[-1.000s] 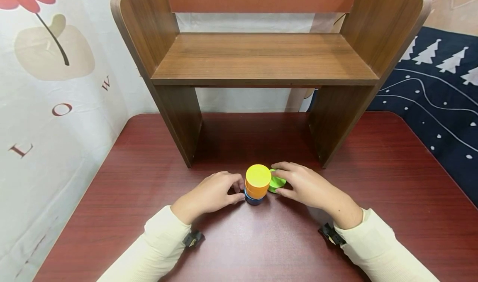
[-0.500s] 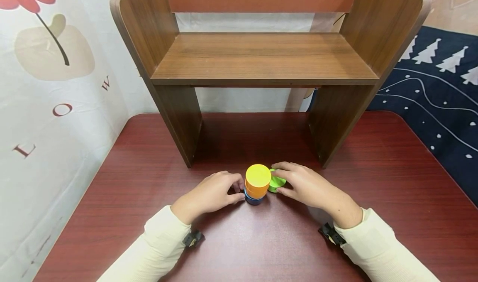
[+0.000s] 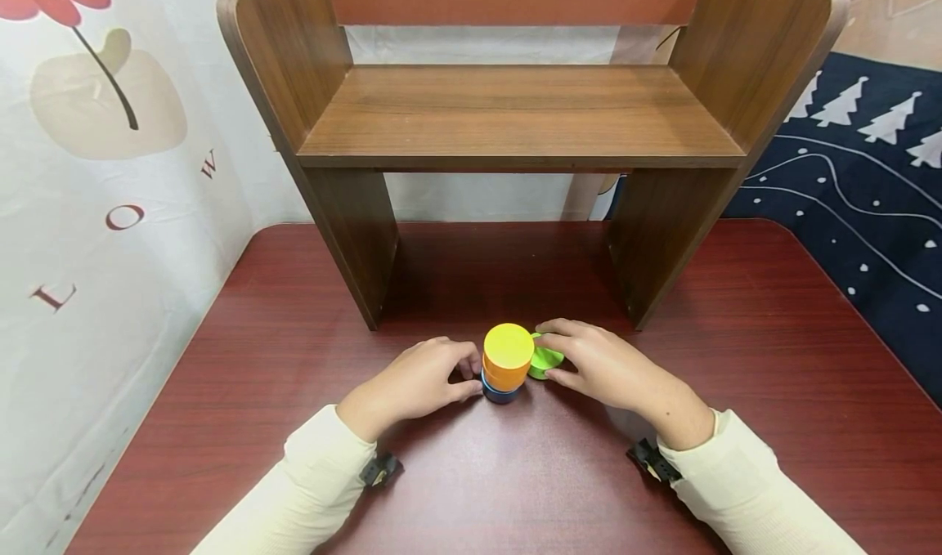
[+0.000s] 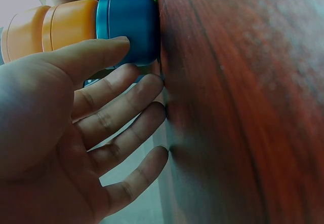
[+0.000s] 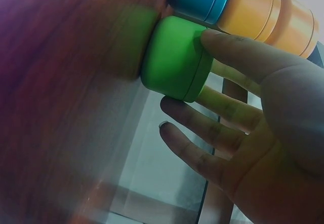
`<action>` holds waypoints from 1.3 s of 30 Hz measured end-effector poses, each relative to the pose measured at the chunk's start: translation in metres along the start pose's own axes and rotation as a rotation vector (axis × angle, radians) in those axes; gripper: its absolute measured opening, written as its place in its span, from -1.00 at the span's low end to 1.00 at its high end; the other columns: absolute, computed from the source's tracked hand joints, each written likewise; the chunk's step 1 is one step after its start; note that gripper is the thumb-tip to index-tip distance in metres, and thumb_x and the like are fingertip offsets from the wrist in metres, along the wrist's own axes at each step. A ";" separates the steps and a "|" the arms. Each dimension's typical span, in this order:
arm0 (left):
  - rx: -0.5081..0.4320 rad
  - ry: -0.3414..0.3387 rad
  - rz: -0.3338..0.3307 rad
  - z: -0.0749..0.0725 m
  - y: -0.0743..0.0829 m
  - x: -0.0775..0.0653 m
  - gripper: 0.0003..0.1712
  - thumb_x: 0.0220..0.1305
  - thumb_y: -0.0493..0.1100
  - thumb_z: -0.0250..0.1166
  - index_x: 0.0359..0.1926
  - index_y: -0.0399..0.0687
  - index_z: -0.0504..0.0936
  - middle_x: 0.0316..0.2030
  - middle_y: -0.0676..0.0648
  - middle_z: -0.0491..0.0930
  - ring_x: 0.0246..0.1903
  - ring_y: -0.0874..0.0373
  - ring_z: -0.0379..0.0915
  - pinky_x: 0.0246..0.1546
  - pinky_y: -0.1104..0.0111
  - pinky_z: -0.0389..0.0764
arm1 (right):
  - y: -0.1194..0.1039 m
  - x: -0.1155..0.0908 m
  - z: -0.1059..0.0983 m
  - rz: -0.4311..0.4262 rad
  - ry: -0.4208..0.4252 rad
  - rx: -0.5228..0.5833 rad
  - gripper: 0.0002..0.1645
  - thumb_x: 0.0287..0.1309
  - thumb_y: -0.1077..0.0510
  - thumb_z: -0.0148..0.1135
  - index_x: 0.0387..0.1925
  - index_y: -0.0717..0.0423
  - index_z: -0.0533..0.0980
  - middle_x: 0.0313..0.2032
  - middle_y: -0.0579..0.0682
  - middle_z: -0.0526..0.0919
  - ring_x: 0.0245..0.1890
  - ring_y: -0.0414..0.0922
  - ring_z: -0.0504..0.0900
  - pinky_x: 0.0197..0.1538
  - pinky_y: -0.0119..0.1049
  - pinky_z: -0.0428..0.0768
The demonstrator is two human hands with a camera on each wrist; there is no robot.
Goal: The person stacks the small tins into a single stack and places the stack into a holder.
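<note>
Blue tub: upright on the bench (image 3: 515,490), bottom of the stack; its rim is a lighter blue (image 4: 134,19).
Orange tubs: two, piled straight on top of the blue tub — the lower one (image 4: 75,22) and the upper one (image 4: 25,30), whose top face looks yellow from the head view.
Green tub (image 5: 174,59): upright on the bench, just right of the blue tub and slightly behind it; whether the two touch I cannot tell.
Left hand (image 3: 423,379): left of the blue tub, fingers loosely spread and a little bent, thumb at the tub's side; it grips nothing.
Right hand (image 3: 605,364): right of the blue tub, partly closed — thumb on the near side of the green tub, fingers round the far side, holding it lightly.
Sleeves: cream (image 3: 324,465), with a black strap (image 3: 651,461) at each wrist.
Shelf (image 3: 522,114): brown wood, standing behind the blue tub.
Dark cloth (image 3: 868,187): white trees on it, far right of the blue tub.
</note>
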State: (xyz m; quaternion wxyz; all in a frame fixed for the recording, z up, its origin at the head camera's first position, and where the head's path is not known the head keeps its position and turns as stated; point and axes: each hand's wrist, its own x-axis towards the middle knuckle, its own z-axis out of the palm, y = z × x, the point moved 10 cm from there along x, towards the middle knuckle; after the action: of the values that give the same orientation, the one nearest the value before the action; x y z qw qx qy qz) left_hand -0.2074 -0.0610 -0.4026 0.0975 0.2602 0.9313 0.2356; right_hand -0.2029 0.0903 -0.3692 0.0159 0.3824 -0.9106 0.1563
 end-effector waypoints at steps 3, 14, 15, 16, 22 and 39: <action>-0.002 0.001 0.001 0.000 0.000 0.000 -0.80 0.20 -0.02 0.45 -0.24 0.13 0.60 -0.37 0.23 0.62 -0.21 0.22 0.50 -0.13 0.23 0.52 | 0.000 0.000 0.000 -0.005 0.002 0.000 -0.54 0.06 0.16 0.51 0.03 0.14 0.62 0.09 0.08 0.63 0.00 -0.05 0.68 0.01 -0.20 0.67; 0.006 0.000 0.001 -0.001 0.002 -0.001 -0.80 0.19 -0.02 0.45 -0.25 0.13 0.60 -0.38 0.23 0.62 -0.20 0.21 0.51 -0.12 0.23 0.52 | 0.002 0.000 0.000 0.009 -0.007 0.002 -0.54 0.05 0.18 0.51 0.02 0.14 0.61 0.10 0.10 0.62 0.01 -0.03 0.67 0.00 -0.20 0.67; 0.008 0.000 0.001 -0.001 0.002 -0.001 -0.80 0.19 -0.02 0.45 -0.25 0.13 0.60 -0.38 0.24 0.62 -0.20 0.21 0.51 -0.12 0.23 0.52 | 0.002 0.000 0.000 0.011 -0.009 0.001 -0.53 0.05 0.18 0.52 0.03 0.14 0.61 0.11 0.10 0.62 0.02 -0.03 0.67 0.00 -0.20 0.67; 0.009 -0.001 0.001 -0.001 0.002 -0.001 -0.80 0.19 -0.01 0.45 -0.25 0.13 0.60 -0.38 0.24 0.62 -0.20 0.21 0.50 -0.12 0.23 0.52 | 0.002 0.000 0.000 0.014 -0.011 0.001 -0.52 0.05 0.17 0.52 0.03 0.14 0.61 0.12 0.11 0.62 0.03 -0.02 0.67 0.01 -0.19 0.67; 0.015 0.001 0.000 0.000 0.002 0.000 -0.80 0.19 -0.01 0.45 -0.25 0.14 0.59 -0.38 0.24 0.61 -0.22 0.22 0.50 -0.13 0.24 0.52 | 0.003 -0.001 0.001 0.030 -0.012 0.007 -0.49 0.03 0.15 0.54 0.05 0.12 0.61 0.14 0.11 0.63 0.08 0.00 0.67 0.05 -0.15 0.66; 0.012 0.003 0.003 -0.001 0.004 -0.002 -0.80 0.19 -0.02 0.46 -0.25 0.14 0.59 -0.38 0.23 0.62 -0.22 0.23 0.49 -0.13 0.24 0.52 | 0.000 -0.002 -0.002 0.021 -0.006 0.008 -0.50 0.02 0.12 0.54 0.03 0.08 0.61 0.10 0.06 0.64 0.04 -0.04 0.67 0.02 -0.19 0.67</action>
State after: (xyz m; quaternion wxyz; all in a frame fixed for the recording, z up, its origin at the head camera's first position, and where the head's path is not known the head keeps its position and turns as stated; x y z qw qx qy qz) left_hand -0.2044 -0.0599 -0.3998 0.0944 0.2616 0.9325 0.2305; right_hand -0.2018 0.0927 -0.3676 0.0100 0.3733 -0.9140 0.1589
